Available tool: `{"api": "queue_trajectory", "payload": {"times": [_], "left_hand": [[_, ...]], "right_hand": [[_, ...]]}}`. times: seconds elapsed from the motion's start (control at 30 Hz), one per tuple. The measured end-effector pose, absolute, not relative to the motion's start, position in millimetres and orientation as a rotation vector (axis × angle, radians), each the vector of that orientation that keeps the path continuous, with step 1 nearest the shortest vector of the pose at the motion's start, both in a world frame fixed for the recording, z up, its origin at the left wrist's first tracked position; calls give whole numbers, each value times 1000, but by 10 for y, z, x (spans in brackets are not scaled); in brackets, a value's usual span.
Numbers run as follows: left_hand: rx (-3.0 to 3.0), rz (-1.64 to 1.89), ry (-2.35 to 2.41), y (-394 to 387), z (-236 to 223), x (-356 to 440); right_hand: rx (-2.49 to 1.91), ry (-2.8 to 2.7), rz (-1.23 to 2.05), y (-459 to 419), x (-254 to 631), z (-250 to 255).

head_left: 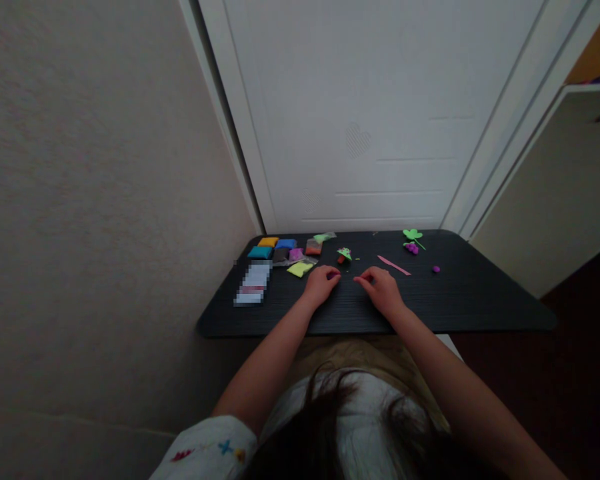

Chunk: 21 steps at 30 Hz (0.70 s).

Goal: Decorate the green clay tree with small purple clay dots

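Observation:
My left hand (322,284) is closed over the dark table, with a small piece of purple clay (333,274) between its fingers. My right hand (379,288) is to the right, thumb and fingers pinched together; anything in the pinch is too small to make out. A gap separates the two hands. Just beyond them stands a small clay mushroom (345,255) with a spotted green cap and a reddish-brown stem. A pink clay tool (394,265) lies slantwise past my right hand. By my left hand rests a packet of yellow clay (301,268).
Several coloured clay packets (260,253) and a blurred-out card or phone (253,283) lie on the table's (460,300) left. On the right are a green clover shape (413,235), a purple cluster (411,248) and a purple ball (436,269). A white door (380,120) stands behind.

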<state>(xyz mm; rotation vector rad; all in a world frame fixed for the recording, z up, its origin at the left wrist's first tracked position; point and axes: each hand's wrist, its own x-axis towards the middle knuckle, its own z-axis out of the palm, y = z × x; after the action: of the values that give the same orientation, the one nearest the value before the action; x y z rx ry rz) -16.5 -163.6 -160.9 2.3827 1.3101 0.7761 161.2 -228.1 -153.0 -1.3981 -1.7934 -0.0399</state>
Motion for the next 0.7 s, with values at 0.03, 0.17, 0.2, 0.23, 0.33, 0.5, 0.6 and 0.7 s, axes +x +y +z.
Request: {"api": "queue_trajectory", "payload": {"times": [0.03,0.17,0.2,0.23,0.33,0.5,0.6,0.7], "left_hand": [[2382,775,1310,-1637,-1607,-165],[2380,775,1316,-1644,-1598,-162],[2379,775,1318,-1645,-1597,-162],[2378,774,1318,-1646,-1596,-161],[2378,779,1313,-1646,-1599,-161],[2381,786,1298,-1643,-1605,-163],[2383,783,1290,-1642,-1600,-164],[2383,779,1289,-1642,-1592,-163]], "right_hand": [[-1399,-1782,-40,-2284,1611,-1527],[-1352,-1792,-18,-2280,1611,-1529],[-1335,-1800,-9,-2277,1612,-1533],[-1320,-1807,1,-2272,1614,-1538],[-1293,-1814,28,-2256,1622,-1557],[-1303,-1772,43,-2250,1629,-1581],[-1319,-1738,46,-2253,1626,-1584],[-1331,-1707,44,-2245,1626,-1584]]}}
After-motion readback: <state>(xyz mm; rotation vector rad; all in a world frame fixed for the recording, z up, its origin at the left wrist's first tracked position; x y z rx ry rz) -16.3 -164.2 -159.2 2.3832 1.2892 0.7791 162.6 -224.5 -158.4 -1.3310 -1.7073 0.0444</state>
